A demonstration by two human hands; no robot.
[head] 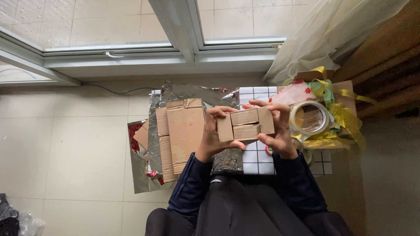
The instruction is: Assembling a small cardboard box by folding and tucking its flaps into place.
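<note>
A small brown cardboard box (245, 124) with its flaps folded shut is held up between both hands above the floor. My left hand (211, 135) grips its left end, fingers curled over the top edge. My right hand (275, 131) grips its right end, with fingers over the top and the thumb below. Both arms wear dark blue sleeves.
Flattened cardboard pieces (181, 135) lie on silver wrapping paper (192, 94) on the tiled floor. A white gridded sheet (258, 159) lies under the hands. At right are a clear tape roll (309, 117), gold ribbons (345, 118) and red-patterned paper (295, 92). A window frame (183, 57) runs behind.
</note>
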